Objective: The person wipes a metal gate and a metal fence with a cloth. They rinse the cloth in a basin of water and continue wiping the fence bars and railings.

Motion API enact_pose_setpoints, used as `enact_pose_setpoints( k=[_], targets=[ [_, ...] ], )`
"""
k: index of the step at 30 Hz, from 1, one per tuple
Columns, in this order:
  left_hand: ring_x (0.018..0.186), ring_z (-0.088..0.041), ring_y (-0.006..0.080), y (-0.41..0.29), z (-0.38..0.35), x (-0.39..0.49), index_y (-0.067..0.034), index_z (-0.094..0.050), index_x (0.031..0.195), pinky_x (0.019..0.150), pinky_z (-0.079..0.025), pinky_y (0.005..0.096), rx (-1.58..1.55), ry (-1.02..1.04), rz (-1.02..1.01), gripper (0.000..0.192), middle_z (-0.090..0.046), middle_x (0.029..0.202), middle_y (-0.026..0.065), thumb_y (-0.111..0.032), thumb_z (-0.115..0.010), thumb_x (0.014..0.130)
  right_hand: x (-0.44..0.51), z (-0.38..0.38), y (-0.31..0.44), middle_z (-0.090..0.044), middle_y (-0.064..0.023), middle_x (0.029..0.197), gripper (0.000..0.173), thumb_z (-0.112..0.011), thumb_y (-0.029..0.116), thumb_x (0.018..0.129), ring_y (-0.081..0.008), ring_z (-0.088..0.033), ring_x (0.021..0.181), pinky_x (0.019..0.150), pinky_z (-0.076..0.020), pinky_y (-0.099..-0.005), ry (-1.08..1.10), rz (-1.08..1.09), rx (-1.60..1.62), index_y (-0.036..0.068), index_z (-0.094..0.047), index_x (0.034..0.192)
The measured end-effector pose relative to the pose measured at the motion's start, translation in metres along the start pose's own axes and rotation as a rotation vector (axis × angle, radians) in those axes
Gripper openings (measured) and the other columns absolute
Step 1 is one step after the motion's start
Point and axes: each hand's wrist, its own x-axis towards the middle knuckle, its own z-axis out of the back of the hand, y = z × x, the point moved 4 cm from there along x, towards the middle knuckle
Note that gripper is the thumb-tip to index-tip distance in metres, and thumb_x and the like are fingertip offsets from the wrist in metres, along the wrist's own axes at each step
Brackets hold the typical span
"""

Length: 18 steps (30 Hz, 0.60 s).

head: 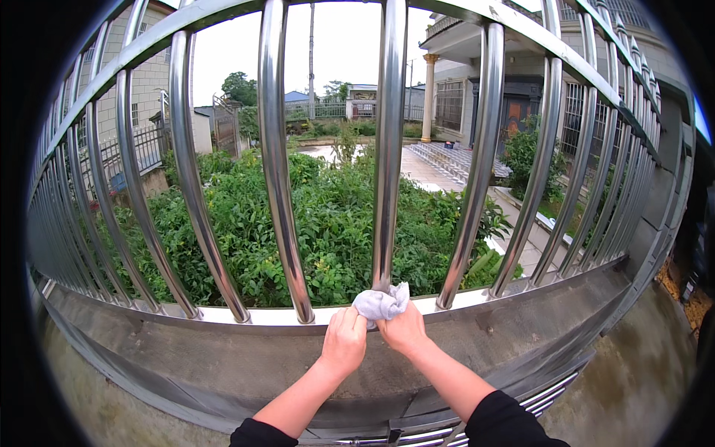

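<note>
A pale grey cloth (pixel 375 306) is bunched against the foot of a shiny metal fence bar (pixel 387 167). My left hand (pixel 345 337) grips the cloth's left side, its fingers curled in. On the cloth's right side my right hand (pixel 403 328) holds it too, and its fingertips are partly hidden. Both hands are low at the fence, over the bright bottom rail (pixel 268 317) that the bars stand on. The cloth covers the spot where this bar meets the rail.
Below the rail runs a concrete ledge (pixel 223 352). More metal bars (pixel 279 139) stand on both sides, under an upper rail (pixel 234 15). Behind them grow dense green plants (pixel 329 229), with a house entrance (pixel 511 112) at the right. More metal bars (pixel 550 394) lie low beneath the ledge.
</note>
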Motion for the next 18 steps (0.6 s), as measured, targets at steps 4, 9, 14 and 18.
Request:
enact_pose_setpoints(
  k=[4, 9, 14, 18],
  targets=[
    [0.078, -0.054, 0.0278, -0.032, -0.007, 0.001, 0.001, -0.054, 0.078, 0.068, -0.044, 0.0363, 0.069, 0.038, -0.161, 0.015, -0.054, 0.086, 0.0139, -0.003, -0.056, 0.065, -0.031, 0.032, -0.029, -0.057, -0.0082, 0.104, 0.036, -0.061, 0.025, 0.071, -0.0266, -0.052, 0.098, 0.087, -0.0382, -0.0421, -0.078, 0.207, -0.227, 0.01, -0.06, 0.103],
    [0.076, -0.052, 0.0288, -0.048, -0.031, 0.012, -0.001, -0.052, 0.075, 0.067, -0.045, 0.0359, -0.037, 0.056, -0.104, 0.01, -0.05, 0.081, 0.0137, -0.002, -0.054, 0.066, -0.035, 0.063, -0.019, -0.06, -0.0016, 0.099, 0.026, -0.062, 0.024, 0.071, -0.0209, -0.052, 0.098, 0.077, -0.041, -0.0372, -0.045, 0.181, -0.407, 0.016, -0.062, 0.096],
    [0.083, -0.056, 0.0338, -0.036, -0.013, 0.004, 0.002, -0.056, 0.086, 0.073, -0.047, 0.04, -0.297, 0.043, 0.131, 0.019, -0.056, 0.089, 0.0162, 0.004, -0.056, 0.067, -0.026, 0.068, -0.016, -0.063, -0.0155, 0.089, 0.038, -0.063, 0.03, 0.076, -0.0313, -0.06, 0.085, 0.074, -0.049, -0.0398, 0.2, -0.189, -0.054, -0.004, -0.059, 0.092],
    [0.081, -0.057, 0.0331, -0.043, 0.006, -0.003, 0.001, -0.057, 0.088, 0.071, -0.048, 0.0385, -0.354, 0.028, 0.167, 0.022, -0.056, 0.089, 0.016, 0.004, -0.056, 0.066, -0.027, 0.083, -0.038, -0.063, -0.0079, 0.066, 0.041, -0.069, 0.033, 0.078, -0.0116, -0.059, 0.053, 0.046, -0.0481, -0.0257, 0.248, -0.518, 0.342, -0.006, -0.062, 0.087]
  ],
)
